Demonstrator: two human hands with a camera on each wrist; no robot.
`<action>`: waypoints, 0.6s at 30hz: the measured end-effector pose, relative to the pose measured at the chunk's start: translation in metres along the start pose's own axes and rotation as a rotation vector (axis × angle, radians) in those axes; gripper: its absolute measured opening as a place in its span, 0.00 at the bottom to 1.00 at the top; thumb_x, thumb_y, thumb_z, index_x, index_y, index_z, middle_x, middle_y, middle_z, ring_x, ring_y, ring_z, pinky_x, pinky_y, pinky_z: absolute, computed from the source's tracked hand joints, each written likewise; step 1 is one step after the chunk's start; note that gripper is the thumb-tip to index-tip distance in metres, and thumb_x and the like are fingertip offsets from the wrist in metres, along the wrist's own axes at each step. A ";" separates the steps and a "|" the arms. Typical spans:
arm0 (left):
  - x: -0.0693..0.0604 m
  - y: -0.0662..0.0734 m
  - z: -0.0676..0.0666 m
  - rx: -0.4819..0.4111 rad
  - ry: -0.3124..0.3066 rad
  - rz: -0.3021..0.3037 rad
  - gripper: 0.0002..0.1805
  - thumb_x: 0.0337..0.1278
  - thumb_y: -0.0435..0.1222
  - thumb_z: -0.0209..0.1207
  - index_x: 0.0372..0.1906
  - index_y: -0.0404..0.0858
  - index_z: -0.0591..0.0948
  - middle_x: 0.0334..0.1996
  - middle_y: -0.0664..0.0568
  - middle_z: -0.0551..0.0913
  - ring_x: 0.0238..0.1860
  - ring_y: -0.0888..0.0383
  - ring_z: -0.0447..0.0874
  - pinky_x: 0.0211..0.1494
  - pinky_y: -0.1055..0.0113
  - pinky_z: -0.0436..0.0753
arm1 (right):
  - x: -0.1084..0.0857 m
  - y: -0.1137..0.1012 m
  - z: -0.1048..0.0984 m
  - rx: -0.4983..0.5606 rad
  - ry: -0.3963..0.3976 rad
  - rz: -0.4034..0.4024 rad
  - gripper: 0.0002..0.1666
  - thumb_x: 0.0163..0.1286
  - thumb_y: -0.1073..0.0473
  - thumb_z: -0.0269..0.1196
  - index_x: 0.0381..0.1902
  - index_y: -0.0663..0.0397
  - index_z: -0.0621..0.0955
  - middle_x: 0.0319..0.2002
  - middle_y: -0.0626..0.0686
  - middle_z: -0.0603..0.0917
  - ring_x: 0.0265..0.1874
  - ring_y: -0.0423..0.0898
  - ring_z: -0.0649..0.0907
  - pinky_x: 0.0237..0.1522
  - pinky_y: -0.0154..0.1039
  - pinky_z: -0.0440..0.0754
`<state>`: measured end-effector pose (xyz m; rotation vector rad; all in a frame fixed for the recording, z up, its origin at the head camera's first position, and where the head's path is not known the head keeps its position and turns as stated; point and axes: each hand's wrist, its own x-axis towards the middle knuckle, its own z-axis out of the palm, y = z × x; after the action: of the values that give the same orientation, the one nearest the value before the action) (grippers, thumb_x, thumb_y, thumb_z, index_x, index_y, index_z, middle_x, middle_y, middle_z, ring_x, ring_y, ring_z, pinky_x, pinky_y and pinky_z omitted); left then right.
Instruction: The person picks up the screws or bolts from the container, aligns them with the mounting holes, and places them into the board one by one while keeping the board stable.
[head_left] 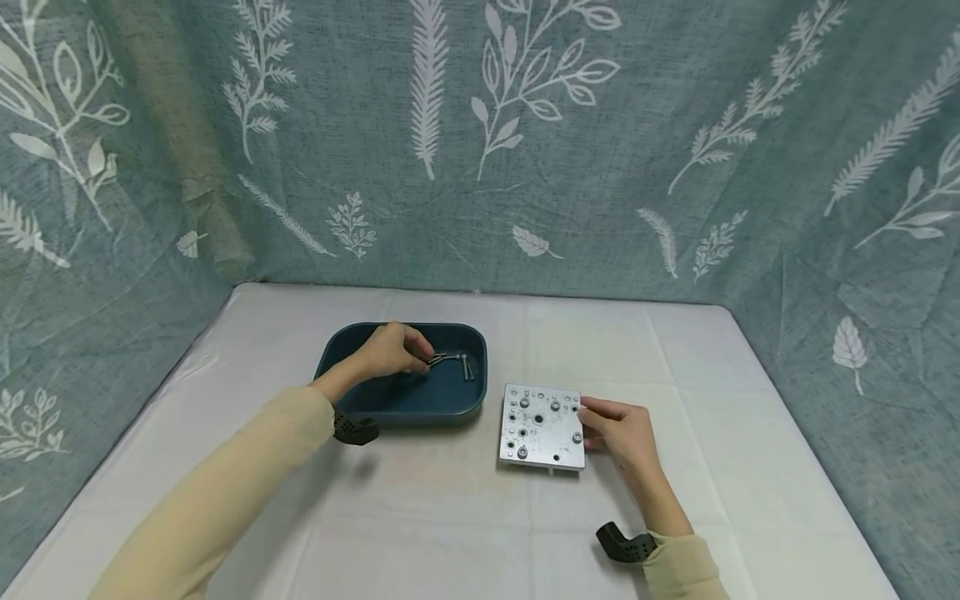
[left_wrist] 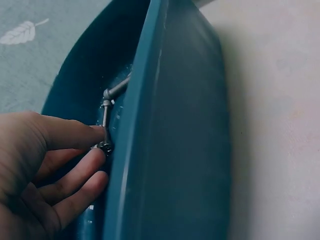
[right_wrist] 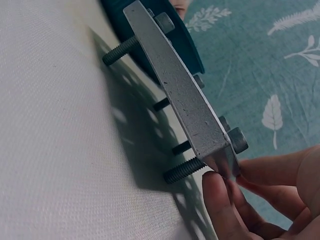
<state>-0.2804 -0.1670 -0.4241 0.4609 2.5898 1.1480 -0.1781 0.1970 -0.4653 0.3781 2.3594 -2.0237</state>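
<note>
A square metal plate with holes and several bolts through it is pinched at its right edge by the right hand. In the right wrist view the plate is held tilted, its threaded bolt ends sticking out below over the cloth, the right hand at its corner. The left hand reaches into a dark blue tray. In the left wrist view the left hand has its thumb and fingertips at a bolt head; other bolts lie beyond. Whether it grips that bolt is unclear.
Loose bolts lie in the tray's right part, and the tray stands left of the plate. White cloth covers the table. Green curtains with white leaf prints hang behind and at both sides.
</note>
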 end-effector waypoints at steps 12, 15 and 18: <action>0.009 -0.003 0.008 0.009 0.054 -0.021 0.09 0.51 0.28 0.71 0.39 0.33 0.86 0.33 0.49 0.87 0.30 0.54 0.85 0.34 0.62 0.84 | 0.001 0.001 -0.001 0.011 -0.003 -0.004 0.15 0.63 0.72 0.67 0.49 0.70 0.84 0.45 0.65 0.85 0.29 0.47 0.87 0.30 0.41 0.86; 0.010 -0.006 0.011 0.009 0.064 -0.023 0.08 0.50 0.27 0.71 0.37 0.33 0.87 0.32 0.50 0.87 0.29 0.56 0.85 0.34 0.63 0.84 | 0.001 0.001 -0.001 0.022 -0.008 -0.002 0.15 0.63 0.72 0.66 0.49 0.70 0.84 0.45 0.65 0.85 0.29 0.47 0.87 0.30 0.41 0.86; 0.011 -0.007 0.012 0.003 0.080 -0.020 0.07 0.50 0.26 0.71 0.36 0.33 0.87 0.31 0.49 0.87 0.29 0.56 0.85 0.34 0.63 0.84 | 0.001 0.001 -0.001 0.033 -0.013 -0.004 0.15 0.63 0.73 0.66 0.49 0.70 0.84 0.44 0.65 0.85 0.29 0.47 0.87 0.30 0.41 0.86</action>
<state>-0.2869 -0.1596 -0.4387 0.3958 2.6588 1.1786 -0.1784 0.1981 -0.4667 0.3602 2.3232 -2.0628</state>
